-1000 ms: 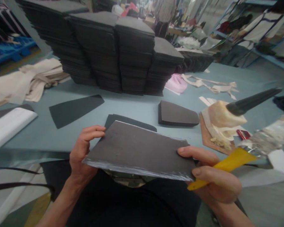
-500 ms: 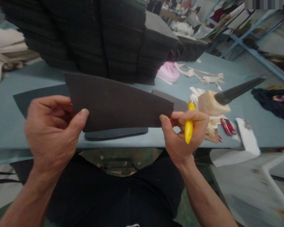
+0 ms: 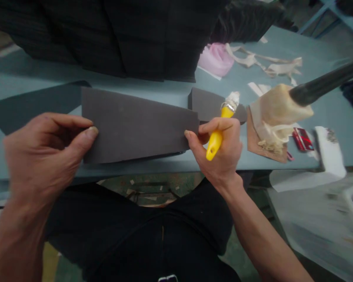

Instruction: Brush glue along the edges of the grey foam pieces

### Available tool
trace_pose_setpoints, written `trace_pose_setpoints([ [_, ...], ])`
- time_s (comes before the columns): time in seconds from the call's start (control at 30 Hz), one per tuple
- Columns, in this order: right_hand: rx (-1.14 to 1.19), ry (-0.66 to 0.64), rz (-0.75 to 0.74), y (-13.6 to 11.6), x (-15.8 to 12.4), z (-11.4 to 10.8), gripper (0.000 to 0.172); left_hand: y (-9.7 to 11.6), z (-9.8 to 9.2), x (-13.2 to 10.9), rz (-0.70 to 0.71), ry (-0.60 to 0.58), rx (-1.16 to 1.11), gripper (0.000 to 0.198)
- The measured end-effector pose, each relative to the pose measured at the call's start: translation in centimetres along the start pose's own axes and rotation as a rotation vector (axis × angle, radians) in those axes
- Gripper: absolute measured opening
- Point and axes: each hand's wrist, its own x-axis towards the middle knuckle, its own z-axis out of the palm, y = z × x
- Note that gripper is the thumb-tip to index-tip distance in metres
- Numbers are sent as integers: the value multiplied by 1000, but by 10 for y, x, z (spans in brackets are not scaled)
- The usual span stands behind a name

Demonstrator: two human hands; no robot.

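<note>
A dark grey tapered foam piece (image 3: pixel 135 127) lies flat near the front edge of the blue-grey table (image 3: pixel 164 92). My left hand (image 3: pixel 44 152) pinches its wide left end between thumb and fingers. My right hand (image 3: pixel 220 150) holds its narrow right end with the thumb, while the same hand grips a yellow-handled brush (image 3: pixel 219 131) with pale bristles pointing up and away. A second foam piece shows as a thin dark edge just under the held one.
Tall stacks of dark foam pieces (image 3: pixel 111 35) fill the back of the table. A small pile of foam (image 3: pixel 207 105) sits behind the brush. To the right are a glue-caked lump with a black handle (image 3: pixel 282 109), a brown card, a red item, pink cloth (image 3: pixel 216 58), and beige strips.
The foam piece was turned over from its glue-edged face and lowered onto the table. Both hands moved down with it, and the view tilted further down.
</note>
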Motion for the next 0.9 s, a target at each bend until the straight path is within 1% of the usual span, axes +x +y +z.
trace_pose_setpoints([
  [0.07,-25,-20,3,4,0,1,26,1,2,1,10,-27,19,24],
  [0.2,-52,-44,-4,12,3,10,24,-1,5,12,10,-82,-27,23],
  [0.33,-92,-99,7,21,4,24,25,-11,8,20,-4,-120,-66,21],
  [0.5,-85,-182,40,29,-5,33,26,-26,12,19,-31,-233,-141,23],
  [0.57,-71,-222,30,30,-8,34,23,-30,11,18,-48,-252,-136,24],
  [0.7,-12,-276,-53,32,-10,35,16,-33,6,18,-83,-270,-97,24],
  [0.8,-11,-325,-17,38,-12,36,15,-31,2,18,-87,-286,-77,22],
  [0.9,-5,-337,25,43,-15,36,17,-28,1,18,-85,-310,-55,21],
])
